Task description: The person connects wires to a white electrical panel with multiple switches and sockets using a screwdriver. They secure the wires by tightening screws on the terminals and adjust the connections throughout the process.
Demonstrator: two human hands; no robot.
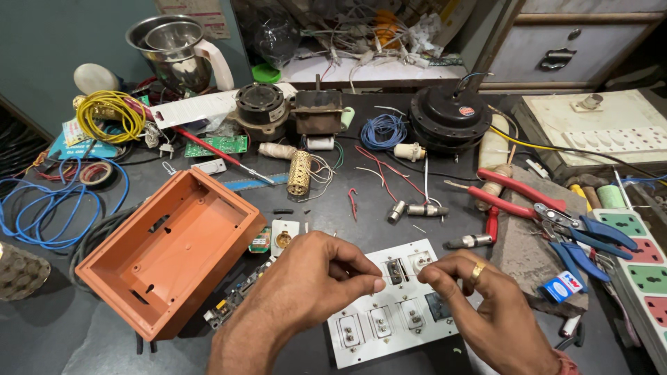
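Observation:
My left hand [302,285] and my right hand [479,305] are held together over a white switch panel [389,326] lying face down on the dark bench. Both pinch the ends of a thin bare wire [399,277] stretched between their fingertips. A gold ring sits on a finger of the right hand. An open orange plastic box [170,253] lies just left of my left hand, with a small circuit board [233,300] at its corner.
Red-handled pliers [517,194] and blue-handled cutters [590,239] lie to the right by a white power strip [643,271]. Motors [260,107], a black round motor housing [450,114], coiled blue wire [48,208], yellow wire [111,114] and a steel mixer jar [174,48] crowd the back.

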